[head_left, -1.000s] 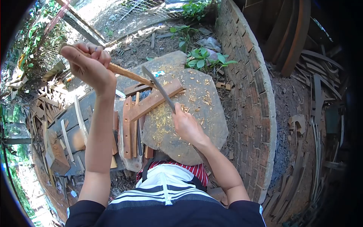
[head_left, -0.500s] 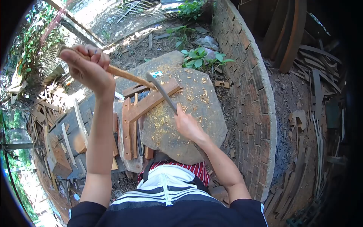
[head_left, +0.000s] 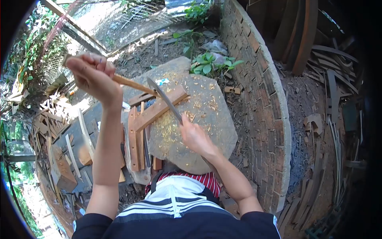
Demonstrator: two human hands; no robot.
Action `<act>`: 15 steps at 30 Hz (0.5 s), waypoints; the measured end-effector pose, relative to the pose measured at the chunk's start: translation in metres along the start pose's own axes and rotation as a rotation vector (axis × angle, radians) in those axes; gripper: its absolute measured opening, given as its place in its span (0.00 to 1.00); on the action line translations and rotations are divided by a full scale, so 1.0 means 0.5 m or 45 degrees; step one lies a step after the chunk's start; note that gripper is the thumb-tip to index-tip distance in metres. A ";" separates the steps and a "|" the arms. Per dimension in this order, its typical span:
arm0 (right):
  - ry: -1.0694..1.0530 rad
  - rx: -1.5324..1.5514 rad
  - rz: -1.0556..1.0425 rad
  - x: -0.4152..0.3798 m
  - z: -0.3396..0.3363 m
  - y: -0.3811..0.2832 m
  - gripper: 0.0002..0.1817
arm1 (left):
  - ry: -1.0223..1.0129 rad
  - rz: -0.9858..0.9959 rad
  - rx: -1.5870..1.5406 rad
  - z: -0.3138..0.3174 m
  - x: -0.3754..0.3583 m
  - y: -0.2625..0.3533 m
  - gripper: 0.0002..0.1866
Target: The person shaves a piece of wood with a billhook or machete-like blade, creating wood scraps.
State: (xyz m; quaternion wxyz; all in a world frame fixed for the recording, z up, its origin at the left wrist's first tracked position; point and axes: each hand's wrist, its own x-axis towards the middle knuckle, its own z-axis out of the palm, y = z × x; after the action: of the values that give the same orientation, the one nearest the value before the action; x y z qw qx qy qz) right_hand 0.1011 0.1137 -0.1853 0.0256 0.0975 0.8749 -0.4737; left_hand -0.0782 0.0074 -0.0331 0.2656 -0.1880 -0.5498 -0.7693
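My left hand (head_left: 95, 79), raised on the left, is wrapped round the upper end of a thin wooden stick (head_left: 135, 85), which slants down to the right. My right hand (head_left: 195, 137) grips a long knife (head_left: 166, 100) whose blade points up and left and lies against or very near the stick's lower end. Beneath them a reddish-brown wooden block (head_left: 155, 112) rests diagonally on the flat stone slab (head_left: 215, 131). Wood shavings are scattered over the slab. Left of it stands a wooden piece with holes (head_left: 134, 139). The knife's handle is hidden in my fist.
A curved brick wall (head_left: 264, 103) rises on the right, with wood strips (head_left: 336, 63) beyond it. Wood scraps (head_left: 51, 119) and a large wood block (head_left: 61, 171) lie on the left. Leafy plants (head_left: 207, 63) grow beyond the slab, near wire mesh (head_left: 111, 20).
The knife and my right hand have shifted slightly left. My left hand sits slightly lower and farther right, still holding the stick. The whole view has moved a little.
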 end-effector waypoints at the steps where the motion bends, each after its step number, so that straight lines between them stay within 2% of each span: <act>1: 0.040 0.047 0.015 -0.008 0.001 0.019 0.13 | -0.001 -0.003 -0.049 0.005 -0.001 0.003 0.29; 3: 0.020 0.112 0.077 -0.036 0.009 0.019 0.11 | -0.031 -0.008 -0.023 0.015 -0.004 0.001 0.29; 8: 0.180 0.267 -0.162 -0.027 -0.116 -0.159 0.12 | -0.072 0.081 -0.068 0.048 -0.016 -0.006 0.24; 9: 0.191 0.263 -0.156 -0.027 -0.114 -0.160 0.12 | -0.035 0.020 -0.084 0.049 -0.023 -0.005 0.20; 12: 0.200 0.258 -0.207 -0.018 -0.085 -0.136 0.11 | 0.004 0.033 -0.125 0.044 -0.023 -0.010 0.17; 14: 0.014 0.172 0.003 0.001 -0.016 -0.053 0.11 | 0.151 0.042 -0.061 0.035 -0.014 -0.011 0.17; 15: 0.037 0.176 0.000 0.002 0.002 -0.027 0.11 | 0.183 0.039 -0.047 0.021 -0.005 -0.017 0.18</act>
State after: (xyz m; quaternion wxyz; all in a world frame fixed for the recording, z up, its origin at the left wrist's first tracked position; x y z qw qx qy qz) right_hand 0.0974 0.1057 -0.1747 0.0061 0.1058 0.8404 -0.5315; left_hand -0.0815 0.0198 -0.0373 0.3127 -0.1455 -0.5120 -0.7867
